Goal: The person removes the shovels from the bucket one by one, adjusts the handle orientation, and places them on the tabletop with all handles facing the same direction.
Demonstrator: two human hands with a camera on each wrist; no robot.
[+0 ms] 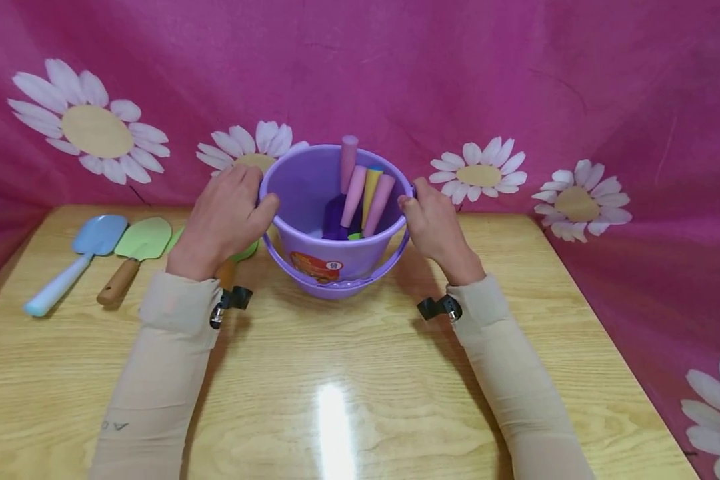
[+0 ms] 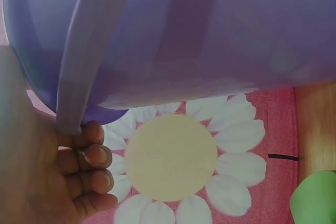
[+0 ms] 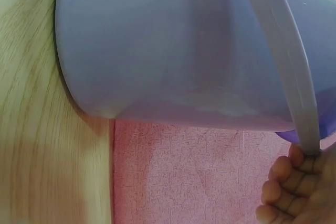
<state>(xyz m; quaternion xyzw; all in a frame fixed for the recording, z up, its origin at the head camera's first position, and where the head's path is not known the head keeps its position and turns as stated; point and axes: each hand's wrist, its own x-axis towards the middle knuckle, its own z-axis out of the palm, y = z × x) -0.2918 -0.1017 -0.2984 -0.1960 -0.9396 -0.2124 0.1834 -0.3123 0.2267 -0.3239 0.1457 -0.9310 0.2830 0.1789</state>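
Note:
A purple bucket (image 1: 366, 259) stands upright at the middle of the table, its bail handle hanging down in front. My left hand (image 1: 228, 213) grips the bucket's left rim, the thumb lying over the edge. On the opposite side, my right hand (image 1: 437, 223) holds the right rim in the same way. Both wrist views show curled fingers under the rim beside the bail's ends. Inside the bucket, several tools lean to the right, with pink handles (image 1: 353, 197) and a yellow handle (image 1: 371, 193). A dark purple blade (image 1: 334, 217) shows below them; the tools' lower parts are mostly hidden.
Left of the bucket lie a blue toy shovel (image 1: 100, 235) and a green trowel with a brown handle (image 1: 144, 239). Another green tool (image 1: 247, 252) is partly hidden behind my left hand. A pink flowered cloth (image 1: 372, 67) hangs behind the wooden table (image 1: 276, 373).

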